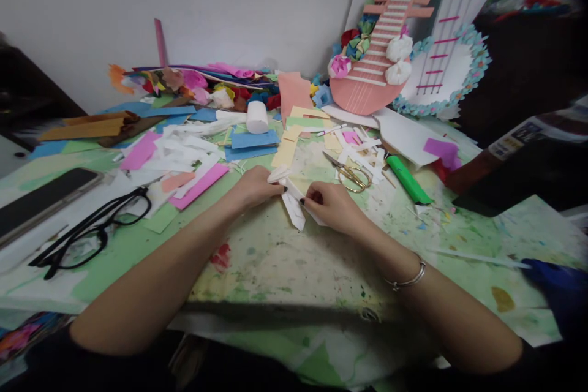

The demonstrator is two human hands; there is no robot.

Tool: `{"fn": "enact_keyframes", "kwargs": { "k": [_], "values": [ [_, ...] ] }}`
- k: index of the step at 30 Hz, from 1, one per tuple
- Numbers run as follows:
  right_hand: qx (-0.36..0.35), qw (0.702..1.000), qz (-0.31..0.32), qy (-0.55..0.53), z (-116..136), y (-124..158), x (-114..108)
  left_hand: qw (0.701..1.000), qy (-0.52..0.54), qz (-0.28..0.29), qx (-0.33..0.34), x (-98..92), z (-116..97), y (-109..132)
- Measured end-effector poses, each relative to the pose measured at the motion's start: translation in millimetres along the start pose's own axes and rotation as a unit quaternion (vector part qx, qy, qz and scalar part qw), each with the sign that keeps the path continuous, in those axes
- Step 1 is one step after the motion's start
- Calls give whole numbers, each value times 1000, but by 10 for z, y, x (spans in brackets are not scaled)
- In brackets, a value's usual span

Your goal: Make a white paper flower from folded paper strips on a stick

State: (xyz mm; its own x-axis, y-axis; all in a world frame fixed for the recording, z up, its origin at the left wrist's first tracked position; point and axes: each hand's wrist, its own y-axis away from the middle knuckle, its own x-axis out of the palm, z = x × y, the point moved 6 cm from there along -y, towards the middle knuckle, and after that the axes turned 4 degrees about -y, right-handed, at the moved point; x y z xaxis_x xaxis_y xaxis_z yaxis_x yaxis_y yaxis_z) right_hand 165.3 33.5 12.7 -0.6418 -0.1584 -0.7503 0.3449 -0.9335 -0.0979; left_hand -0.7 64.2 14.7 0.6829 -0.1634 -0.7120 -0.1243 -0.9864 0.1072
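Both hands are together above the middle of the tabletop [275, 275], and the white paper [294, 209] is between them, touched by each one. Left hand [258, 188] pinches with thumb and finger the far end of this paper, where it is gathered in small folds. Right hand [334, 205] is also closed in a pinch, on the right edge of the paper, lower than the folds; its other fingers are curled, so what is under them I cannot tell.

Most important is the direction of the paper: its long axis goes in a slant, from the folds at the left hand toward the person and somewhat to the right. Its free tail points to the near edge of the tabletop, and another part passes under the right hand. So the left hand is nearer to the folded end, and the right hand is nearer to the loose length.

Around them, the scissors [353, 176] lie just beyond the right hand, a white roll [257, 117] stands farther away, and the glasses [98, 234] rest to the left of the left forearm.
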Motion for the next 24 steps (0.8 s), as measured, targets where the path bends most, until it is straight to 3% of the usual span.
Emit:
{"fn": "enact_keyframes", "kwargs": {
  "k": [4, 8, 12, 18, 24],
  "values": [
    [55, 976, -34, -208, -160, -39, -110, 992, 124, -10, 11, -12, -15, 6],
    [82, 882, -15, -464, -201, -31, -143, 960, 277, -1, 48, -16, -118, 48],
    [87, 814, 2, -575, -134, -11, -123, 919, 390, 10, 66, 3, -203, 93],
    [62, 795, 7, -604, -109, -14, -106, 879, 466, 47, 93, 29, -320, 145],
    [58, 793, 3, -606, -106, -16, -105, 866, 478, 87, 114, 71, -385, 198]
  ]
}}
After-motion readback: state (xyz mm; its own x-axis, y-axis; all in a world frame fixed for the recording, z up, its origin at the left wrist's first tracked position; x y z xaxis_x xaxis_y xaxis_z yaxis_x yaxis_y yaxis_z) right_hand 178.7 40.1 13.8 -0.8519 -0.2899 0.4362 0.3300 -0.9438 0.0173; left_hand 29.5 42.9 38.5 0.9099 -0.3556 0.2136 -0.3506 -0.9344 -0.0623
